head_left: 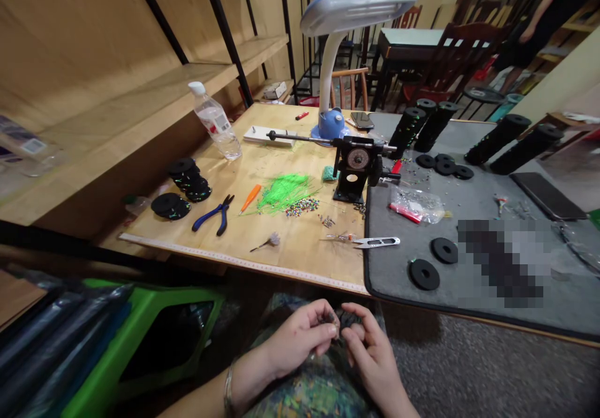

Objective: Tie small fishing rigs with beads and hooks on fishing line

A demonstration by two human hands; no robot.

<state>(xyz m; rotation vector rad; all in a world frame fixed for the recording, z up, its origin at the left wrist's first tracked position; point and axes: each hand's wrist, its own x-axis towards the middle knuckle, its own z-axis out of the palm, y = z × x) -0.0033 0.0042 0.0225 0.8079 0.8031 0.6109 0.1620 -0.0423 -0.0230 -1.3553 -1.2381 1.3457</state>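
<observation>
My left hand (304, 337) is closed above my lap, with a small dark bit showing at its fingertips that is too small to name. Close beside it, fingertips almost meeting, my right hand (370, 349) has its fingers curled in; what they pinch is hidden. On the table edge beyond them lie silver thread snips (380, 242) and a small feathery tuft on a dark stem (272, 241). Farther back are blue-handled pliers (215, 215), an orange-handled tool (250, 198), a heap of bright green strands (287, 191) and many coloured beads (301, 207).
A black hand-cranked winder (354, 165) stands mid-table before a desk lamp (332, 74). Black foam spools (426, 274) lie on the grey mat (394, 287); more stand behind. A water bottle (218, 124) is at left. A green plastic frame (140, 299) stands below the table.
</observation>
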